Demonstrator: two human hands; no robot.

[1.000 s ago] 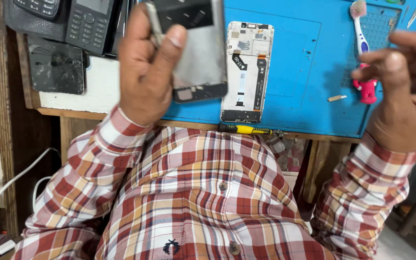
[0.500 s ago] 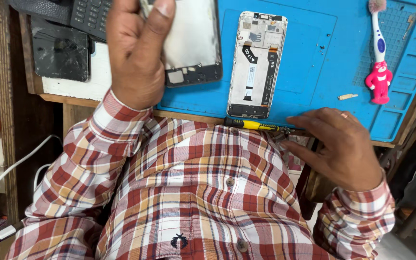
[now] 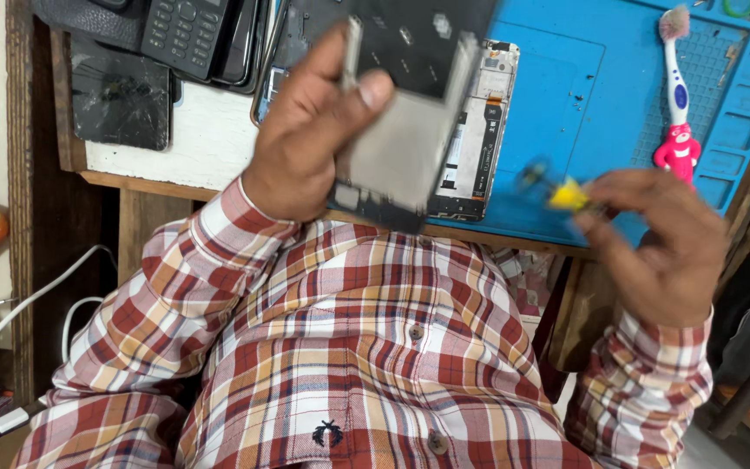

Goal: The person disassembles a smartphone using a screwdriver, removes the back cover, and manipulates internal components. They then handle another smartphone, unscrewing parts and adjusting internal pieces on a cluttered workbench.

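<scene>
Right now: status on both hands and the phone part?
Left hand grips phone panel, raised. Right hand holds yellow screwdriver. Opened phone on blue mat, partly hidden.

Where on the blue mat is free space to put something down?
The flat blue silicone mat is bare between the opened phone body and the white-and-pink toothbrush. The white shelf's left end is crowded with dark old phones.

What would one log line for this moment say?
left hand: holds grey flat phone panel | right hand: holds yellow-handled screwdriver | blue rubber work mat: opened phone body
</scene>
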